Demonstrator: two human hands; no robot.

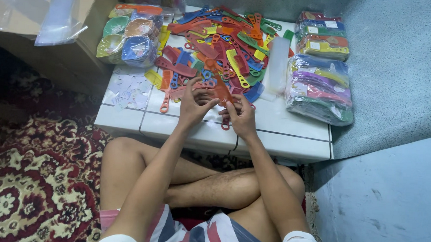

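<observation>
The person sits cross-legged on the patterned carpet (23,185), leaning over a low white tiled table (283,131), and both hands meet at its near edge. Between them is an orange comb (222,93), a flat plastic one. The left hand (193,105) has its fingers curled in against the comb's left side; the right hand (242,118) pinches it from the right and slightly below, with another reddish piece partly hidden under the palm (I can't make out what that second piece is). So both hands are closed on the comb rather than resting loose.

The comb's long axis runs roughly away from the person, tilted a little to the left at its far end, so it points into the heap of loose combs (219,43) just beyond the fingertips. That heap is nearer the left hand than the right. To the right, well apart from the hands, stand the stacked bagged combs (319,89), with a clear plastic sleeve (277,65) lying between them and the heap. Bagged coloured pieces (129,35) sit at the far left corner, above some small paper labels (129,90)
</observation>
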